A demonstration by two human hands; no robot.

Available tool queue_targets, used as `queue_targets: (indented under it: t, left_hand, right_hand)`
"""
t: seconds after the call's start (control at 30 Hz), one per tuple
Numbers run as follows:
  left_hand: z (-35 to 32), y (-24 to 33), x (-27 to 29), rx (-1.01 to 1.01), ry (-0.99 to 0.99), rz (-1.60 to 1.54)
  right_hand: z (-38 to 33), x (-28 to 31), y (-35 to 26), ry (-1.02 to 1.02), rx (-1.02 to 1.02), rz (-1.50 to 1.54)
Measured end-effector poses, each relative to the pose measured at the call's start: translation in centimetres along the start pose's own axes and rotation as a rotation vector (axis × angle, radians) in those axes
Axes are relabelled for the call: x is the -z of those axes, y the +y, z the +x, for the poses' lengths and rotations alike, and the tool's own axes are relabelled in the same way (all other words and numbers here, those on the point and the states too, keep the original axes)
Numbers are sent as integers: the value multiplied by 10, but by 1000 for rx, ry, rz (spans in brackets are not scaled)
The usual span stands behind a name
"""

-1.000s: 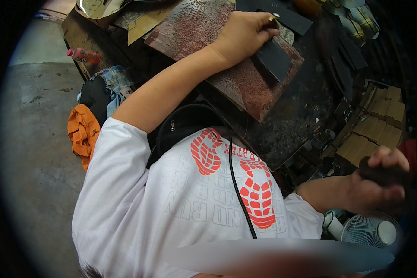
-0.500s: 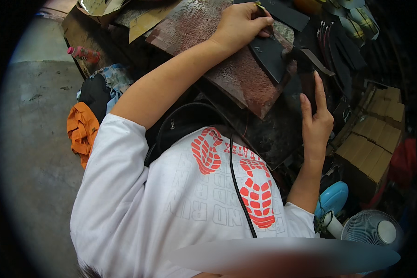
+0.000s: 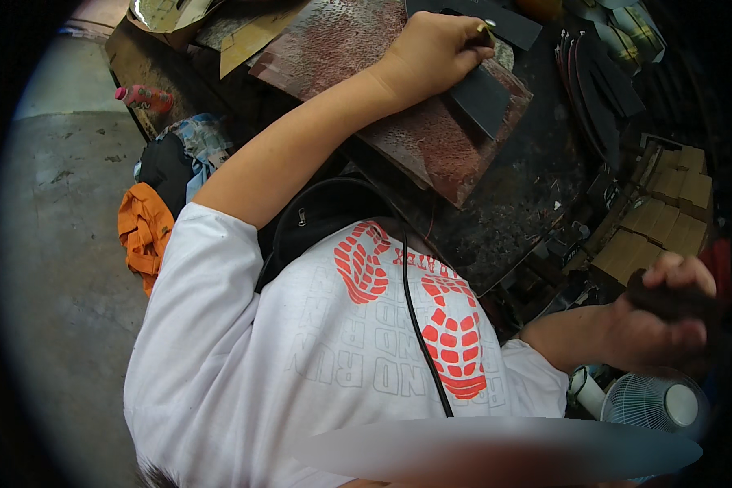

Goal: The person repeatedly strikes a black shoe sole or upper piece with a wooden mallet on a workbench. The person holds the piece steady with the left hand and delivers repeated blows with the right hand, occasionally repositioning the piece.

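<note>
My left hand (image 3: 435,53) is closed around a slim punch, whose shiny top (image 3: 488,24) and a bit of yellow stick out beside the fingers. It is held over a flat dark piece (image 3: 481,102); the punch's lower end is hidden behind the hand. Under that piece lies a worn, reddish-brown board (image 3: 431,154). Far out on the right, my right hand (image 3: 659,321) is closed on the dark handle (image 3: 671,299) of a hammer. The hammer's head is lost in the dark rim of the view.
Curved dark strips (image 3: 581,98) lie right of the board on the blackened bench (image 3: 537,195). Brown cardboard boxes (image 3: 655,224) and a fan (image 3: 655,403) stand to the right. A pink bottle (image 3: 145,98) and an orange cloth (image 3: 145,228) are at the left.
My right hand has swung the hammer away from the dark piece, out to the lower right. My left hand has shifted slightly right and down, still holding the punch.
</note>
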State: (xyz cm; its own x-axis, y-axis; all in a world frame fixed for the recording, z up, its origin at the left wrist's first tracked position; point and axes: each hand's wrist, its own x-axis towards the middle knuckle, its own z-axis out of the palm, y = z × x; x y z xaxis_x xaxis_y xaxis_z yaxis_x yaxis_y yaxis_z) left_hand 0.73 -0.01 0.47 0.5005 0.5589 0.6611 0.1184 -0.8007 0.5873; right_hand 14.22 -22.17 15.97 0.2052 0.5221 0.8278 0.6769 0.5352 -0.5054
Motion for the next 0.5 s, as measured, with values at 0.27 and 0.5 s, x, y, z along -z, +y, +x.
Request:
queue_targets:
  t: [0.27,0.5]
  left_hand:
    - [-4,3,-13,-152,108,137]
    - [0,-4,-2,628,2,-570]
  right_hand:
    - [-104,-5,84,-335,-535,-383]
    - [-106,-16,71,-429,-628,-527]
